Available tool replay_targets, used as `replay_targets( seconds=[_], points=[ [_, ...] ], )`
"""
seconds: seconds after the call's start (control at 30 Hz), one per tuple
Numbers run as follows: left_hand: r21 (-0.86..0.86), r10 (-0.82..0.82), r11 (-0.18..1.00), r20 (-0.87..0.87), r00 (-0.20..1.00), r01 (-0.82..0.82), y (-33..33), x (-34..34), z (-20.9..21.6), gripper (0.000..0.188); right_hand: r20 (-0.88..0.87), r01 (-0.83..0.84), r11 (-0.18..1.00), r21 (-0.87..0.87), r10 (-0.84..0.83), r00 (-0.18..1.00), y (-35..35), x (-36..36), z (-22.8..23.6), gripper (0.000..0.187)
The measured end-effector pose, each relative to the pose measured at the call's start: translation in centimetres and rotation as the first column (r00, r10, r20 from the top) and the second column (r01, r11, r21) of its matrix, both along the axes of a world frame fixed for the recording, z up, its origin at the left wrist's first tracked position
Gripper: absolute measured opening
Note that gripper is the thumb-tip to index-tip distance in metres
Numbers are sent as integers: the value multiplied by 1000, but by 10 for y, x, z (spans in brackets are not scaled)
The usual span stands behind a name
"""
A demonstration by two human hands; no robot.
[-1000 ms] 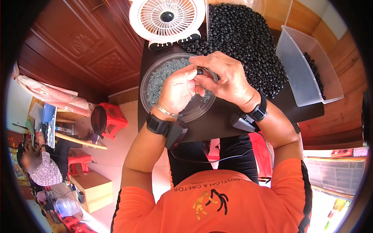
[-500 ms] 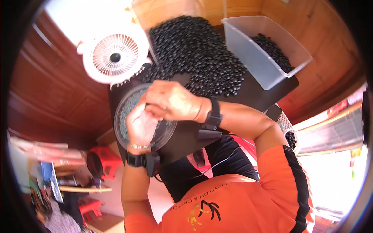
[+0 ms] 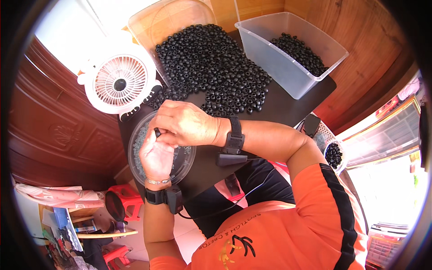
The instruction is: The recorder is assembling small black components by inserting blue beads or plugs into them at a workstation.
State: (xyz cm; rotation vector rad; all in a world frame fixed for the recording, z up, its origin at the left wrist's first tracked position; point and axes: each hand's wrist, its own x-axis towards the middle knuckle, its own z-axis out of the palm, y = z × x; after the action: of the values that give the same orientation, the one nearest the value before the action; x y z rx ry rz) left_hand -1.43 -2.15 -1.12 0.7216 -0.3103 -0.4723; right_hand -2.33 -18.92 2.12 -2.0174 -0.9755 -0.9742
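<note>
Both hands meet over a round clear tub (image 3: 191,157) that holds many small grey-blue pieces (image 3: 137,150). My left hand (image 3: 156,158) is palm up with its fingers curled in. From above, my right hand (image 3: 186,122) bends over its fingertips, with thumb and fingers pinched together. A small black bead (image 3: 157,132) shows between the fingers of the two hands, which both seem to grip it. Whether a grey-blue piece is also pinched there is hidden. Just beyond the hands, a large heap of black beads with holes (image 3: 207,63) spreads over the dark table (image 3: 297,105).
A white fan (image 3: 119,84) stands at the table's left. Behind the heap leans a clear plastic bin (image 3: 137,22); a second clear bin (image 3: 279,67) at right holds more beads. At far right, a white basket (image 3: 326,130) carries a bowl of black beads (image 3: 333,155).
The whole view has shifted slightly, with the table things now a little farther left. My hands stay together over the tub, and the black bead now shows between the fingers.
</note>
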Motion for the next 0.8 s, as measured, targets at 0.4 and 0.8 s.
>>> replay_targets(
  seconds=[0.4,0.8],
  points=[
    [191,160,968,38,986,-164,-5,-11,5,35,136,128,982,-141,-109,985,0,2,-7,23],
    [251,210,940,100,972,-229,2,-12,2,28,107,85,990,-113,-73,992,11,9,-16,22]
  ],
)
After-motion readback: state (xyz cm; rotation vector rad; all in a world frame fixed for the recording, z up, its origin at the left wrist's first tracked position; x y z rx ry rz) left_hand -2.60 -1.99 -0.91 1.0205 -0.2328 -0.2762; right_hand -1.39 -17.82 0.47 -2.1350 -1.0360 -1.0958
